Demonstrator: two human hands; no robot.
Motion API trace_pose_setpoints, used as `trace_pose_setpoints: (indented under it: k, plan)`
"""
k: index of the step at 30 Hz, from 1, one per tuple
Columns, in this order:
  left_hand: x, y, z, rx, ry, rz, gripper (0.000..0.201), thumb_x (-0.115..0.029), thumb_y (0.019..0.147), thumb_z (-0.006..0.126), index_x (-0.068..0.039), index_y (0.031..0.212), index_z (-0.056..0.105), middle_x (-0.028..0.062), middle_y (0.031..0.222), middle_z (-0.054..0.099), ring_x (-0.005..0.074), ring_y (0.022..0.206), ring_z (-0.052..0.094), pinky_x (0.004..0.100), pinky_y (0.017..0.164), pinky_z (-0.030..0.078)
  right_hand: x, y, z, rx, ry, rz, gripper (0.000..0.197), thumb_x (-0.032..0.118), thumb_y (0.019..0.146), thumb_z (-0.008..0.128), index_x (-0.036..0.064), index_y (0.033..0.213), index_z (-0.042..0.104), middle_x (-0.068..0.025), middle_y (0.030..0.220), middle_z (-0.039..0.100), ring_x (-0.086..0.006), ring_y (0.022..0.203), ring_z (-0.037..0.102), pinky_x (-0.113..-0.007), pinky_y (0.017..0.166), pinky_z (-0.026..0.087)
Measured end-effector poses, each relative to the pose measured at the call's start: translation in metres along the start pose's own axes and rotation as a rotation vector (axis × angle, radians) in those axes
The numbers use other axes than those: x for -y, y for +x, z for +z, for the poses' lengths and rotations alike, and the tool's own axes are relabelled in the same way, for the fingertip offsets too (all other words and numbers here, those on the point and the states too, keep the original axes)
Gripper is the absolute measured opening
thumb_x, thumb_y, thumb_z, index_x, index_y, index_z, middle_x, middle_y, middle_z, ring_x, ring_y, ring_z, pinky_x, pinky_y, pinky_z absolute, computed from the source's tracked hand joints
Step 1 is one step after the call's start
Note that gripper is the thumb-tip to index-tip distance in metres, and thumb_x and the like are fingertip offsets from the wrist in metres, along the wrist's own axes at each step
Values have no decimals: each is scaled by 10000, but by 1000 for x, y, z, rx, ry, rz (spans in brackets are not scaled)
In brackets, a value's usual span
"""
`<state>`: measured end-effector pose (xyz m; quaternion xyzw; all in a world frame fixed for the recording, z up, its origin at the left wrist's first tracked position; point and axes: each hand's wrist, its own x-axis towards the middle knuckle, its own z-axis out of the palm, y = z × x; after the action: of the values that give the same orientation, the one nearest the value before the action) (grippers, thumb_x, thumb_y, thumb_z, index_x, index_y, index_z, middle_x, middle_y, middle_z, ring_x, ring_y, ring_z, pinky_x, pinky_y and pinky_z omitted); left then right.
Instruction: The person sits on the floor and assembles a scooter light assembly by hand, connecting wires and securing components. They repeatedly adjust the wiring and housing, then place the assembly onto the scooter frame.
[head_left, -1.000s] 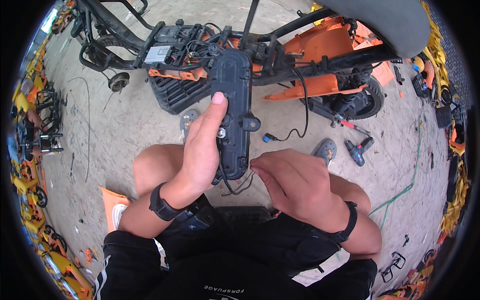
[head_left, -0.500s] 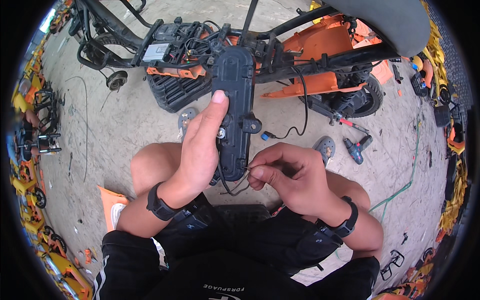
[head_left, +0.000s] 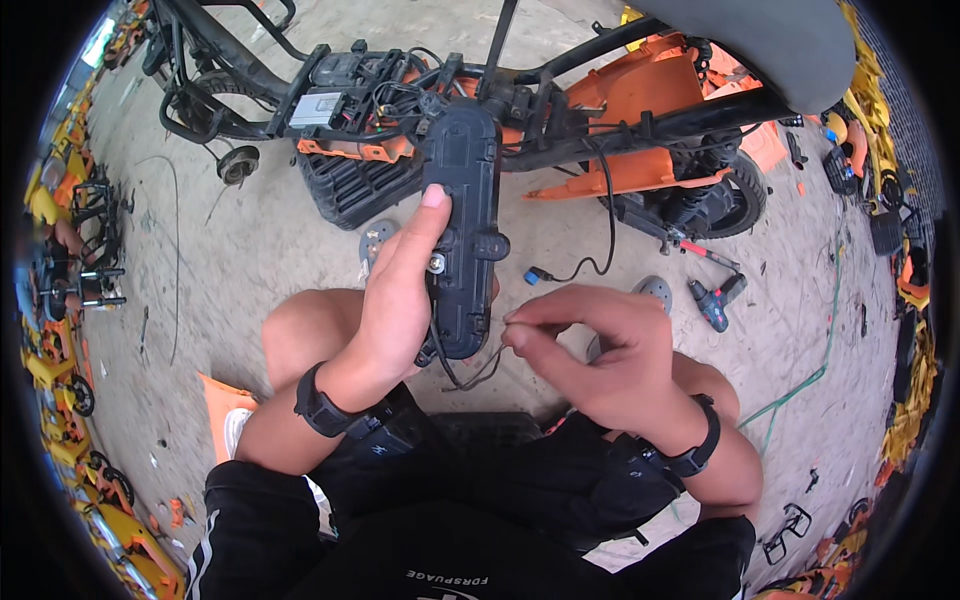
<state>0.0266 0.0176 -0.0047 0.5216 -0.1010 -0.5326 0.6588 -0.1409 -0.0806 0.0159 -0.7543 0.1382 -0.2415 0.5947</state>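
Black tubing of the stripped scooter frame spans the space beyond the sitter, and in front of it stands the long plastic housing, gripped along its left side by the left hand, thumb flat on the ridged face, seemingly to keep it steady and turned upward. Lower right, the right hand pinches a thin wire between fingertips, likely because it's so slim; half a second ago that pinch met the housing's bottom corner, and now a gap shows.
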Motion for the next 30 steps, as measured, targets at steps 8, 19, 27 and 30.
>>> trace_pose_setpoints:
  k: [8, 19, 27, 30]
  plan:
    - [2, 2, 5, -1, 33, 42, 643, -608, 1007, 371, -19, 885, 599, 88, 674, 584, 157, 536, 561, 270, 447, 452, -3, -4, 7, -93, -325, -269, 148, -54, 727, 765, 1, 861, 732, -98, 777, 730, -194, 636, 712, -255, 558, 535]
    - [-5, -4, 11, -40, 286, 233, 599, -567, 1027, 368, -30, 914, 609, 85, 683, 620, 121, 520, 576, 255, 438, 459, -9, -4, 6, -65, -502, -421, 190, -61, 690, 765, 9, 862, 722, -81, 754, 717, -202, 623, 703, -285, 523, 535]
    - [1, -1, 14, -89, 300, 246, 600, -564, 1032, 370, -21, 957, 615, 91, 699, 636, 115, 535, 589, 238, 478, 471, -4, -8, 9, -46, -555, -367, 178, -41, 724, 751, 6, 892, 713, -76, 740, 695, -202, 596, 681, -278, 506, 521]
    - [-1, -3, 13, -76, 286, 196, 602, -562, 1033, 358, -23, 934, 605, 98, 686, 626, 120, 534, 586, 242, 483, 472, -1, -8, 9, -29, -415, -213, 126, -27, 787, 733, -20, 910, 711, -89, 740, 699, -172, 597, 681, -266, 515, 528]
